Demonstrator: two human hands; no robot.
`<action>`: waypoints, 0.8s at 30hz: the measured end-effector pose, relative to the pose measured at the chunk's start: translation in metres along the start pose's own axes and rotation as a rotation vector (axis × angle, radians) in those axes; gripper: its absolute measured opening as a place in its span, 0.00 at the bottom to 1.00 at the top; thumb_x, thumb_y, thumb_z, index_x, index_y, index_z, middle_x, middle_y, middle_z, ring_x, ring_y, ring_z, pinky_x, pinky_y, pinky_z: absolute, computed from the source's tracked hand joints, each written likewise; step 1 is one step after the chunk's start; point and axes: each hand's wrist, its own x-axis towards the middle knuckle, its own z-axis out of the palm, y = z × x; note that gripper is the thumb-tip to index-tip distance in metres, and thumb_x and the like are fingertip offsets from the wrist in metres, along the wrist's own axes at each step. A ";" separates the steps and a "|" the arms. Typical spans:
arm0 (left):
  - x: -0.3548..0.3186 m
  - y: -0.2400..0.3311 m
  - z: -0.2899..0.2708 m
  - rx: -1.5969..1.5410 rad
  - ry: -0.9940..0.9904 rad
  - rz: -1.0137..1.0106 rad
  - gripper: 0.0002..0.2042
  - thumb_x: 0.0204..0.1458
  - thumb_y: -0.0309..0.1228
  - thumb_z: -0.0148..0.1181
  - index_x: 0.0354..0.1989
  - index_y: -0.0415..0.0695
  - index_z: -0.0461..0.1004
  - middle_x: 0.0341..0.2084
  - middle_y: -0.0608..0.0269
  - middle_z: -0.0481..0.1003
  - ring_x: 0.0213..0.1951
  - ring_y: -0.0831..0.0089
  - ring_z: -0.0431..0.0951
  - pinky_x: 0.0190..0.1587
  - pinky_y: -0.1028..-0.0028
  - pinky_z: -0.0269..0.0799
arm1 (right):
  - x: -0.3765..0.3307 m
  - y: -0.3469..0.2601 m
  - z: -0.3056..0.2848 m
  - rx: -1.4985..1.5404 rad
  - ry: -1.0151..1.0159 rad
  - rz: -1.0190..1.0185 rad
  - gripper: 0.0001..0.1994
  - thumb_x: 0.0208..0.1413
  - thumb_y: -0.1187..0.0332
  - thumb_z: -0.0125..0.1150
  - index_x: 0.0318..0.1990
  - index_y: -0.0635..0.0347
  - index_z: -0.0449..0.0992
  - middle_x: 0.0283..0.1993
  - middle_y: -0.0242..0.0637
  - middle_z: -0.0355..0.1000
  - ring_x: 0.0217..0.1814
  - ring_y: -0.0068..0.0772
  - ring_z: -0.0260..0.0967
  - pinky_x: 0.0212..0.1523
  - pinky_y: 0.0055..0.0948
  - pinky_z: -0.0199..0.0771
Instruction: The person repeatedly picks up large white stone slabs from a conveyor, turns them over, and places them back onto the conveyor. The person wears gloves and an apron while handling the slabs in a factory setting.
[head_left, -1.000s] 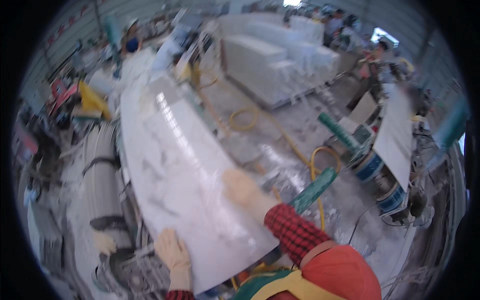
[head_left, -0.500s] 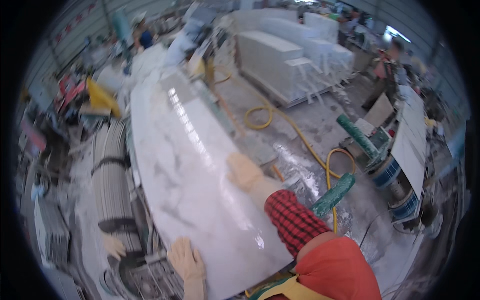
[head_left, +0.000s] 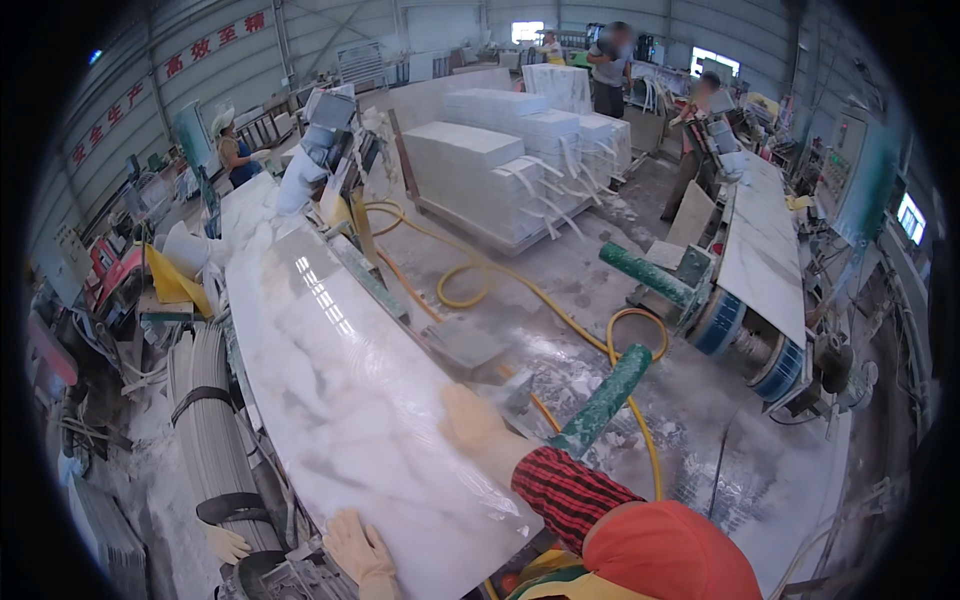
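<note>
A long, glossy white stone slab [head_left: 350,400] with grey veining stretches away in front of me. My right hand [head_left: 474,424], in a pale rubber glove, lies on the slab's top near its right edge. It is flat and somewhat blurred, with no object visible in it. At the slab's near left edge rests my left hand [head_left: 358,556], gloved alike, its fingers stretched out and holding nothing visible. Farther left a similar pale glove [head_left: 228,544] shows beside the grey ribbed bundle [head_left: 212,420]; whether a hand is inside I cannot tell.
Green rollers [head_left: 605,400] jut out right of the slab. A yellow hose [head_left: 560,315] loops over the wet floor. Strapped stone blocks [head_left: 470,165] stand beyond. Another slab [head_left: 765,250] lies on a roller machine at right. Co-workers [head_left: 608,70] stand farther back.
My right hand has moved along the slab toward its near end. The left hand stays at the near left edge. The view has tilted up, showing more of the hall.
</note>
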 end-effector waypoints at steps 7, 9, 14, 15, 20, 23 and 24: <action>-0.002 0.003 0.003 0.010 -0.027 -0.037 0.26 0.63 0.39 0.53 0.69 0.47 0.68 0.72 0.47 0.64 0.73 0.47 0.58 0.76 0.45 0.44 | -0.123 0.013 0.012 -0.071 0.267 0.015 0.34 0.63 0.51 0.57 0.70 0.67 0.63 0.72 0.53 0.63 0.76 0.54 0.57 0.77 0.45 0.53; -0.004 0.004 0.002 0.002 -0.028 -0.050 0.25 0.64 0.40 0.53 0.69 0.48 0.68 0.72 0.48 0.64 0.74 0.48 0.58 0.76 0.45 0.44 | -0.156 0.008 -0.005 -0.053 0.264 0.041 0.34 0.61 0.51 0.59 0.67 0.67 0.65 0.70 0.54 0.65 0.73 0.55 0.59 0.74 0.47 0.57; -0.006 0.004 -0.001 0.018 -0.046 -0.041 0.25 0.64 0.39 0.53 0.70 0.50 0.67 0.73 0.51 0.64 0.74 0.52 0.59 0.76 0.46 0.46 | -0.211 0.020 -0.016 -0.059 0.227 0.011 0.33 0.59 0.52 0.60 0.65 0.67 0.66 0.68 0.55 0.66 0.70 0.57 0.62 0.71 0.48 0.60; -0.007 0.003 0.000 0.025 -0.048 -0.048 0.25 0.65 0.39 0.53 0.71 0.51 0.67 0.73 0.52 0.63 0.74 0.53 0.59 0.76 0.47 0.46 | -0.217 0.021 -0.020 -0.057 0.178 0.024 0.33 0.59 0.52 0.60 0.65 0.67 0.66 0.68 0.56 0.66 0.70 0.57 0.62 0.71 0.48 0.60; -0.012 0.004 0.004 0.033 -0.035 -0.034 0.26 0.65 0.41 0.51 0.72 0.52 0.66 0.74 0.54 0.63 0.75 0.53 0.59 0.76 0.46 0.46 | -0.254 0.039 -0.005 -0.098 0.292 -0.053 0.30 0.59 0.54 0.58 0.63 0.66 0.67 0.64 0.55 0.68 0.67 0.57 0.64 0.69 0.49 0.61; -0.025 0.006 -0.003 0.019 -0.028 -0.009 0.27 0.65 0.41 0.51 0.73 0.52 0.65 0.74 0.53 0.63 0.75 0.52 0.59 0.75 0.45 0.47 | -0.269 0.044 -0.004 -0.116 0.346 -0.091 0.27 0.59 0.55 0.58 0.60 0.64 0.69 0.59 0.54 0.69 0.62 0.56 0.66 0.65 0.49 0.64; -0.034 0.004 -0.006 0.015 -0.021 -0.007 0.27 0.65 0.40 0.51 0.73 0.51 0.65 0.74 0.52 0.62 0.74 0.51 0.59 0.74 0.45 0.48 | -0.271 0.039 -0.014 -0.093 0.304 -0.092 0.26 0.59 0.55 0.59 0.59 0.63 0.69 0.57 0.53 0.70 0.60 0.56 0.66 0.64 0.48 0.65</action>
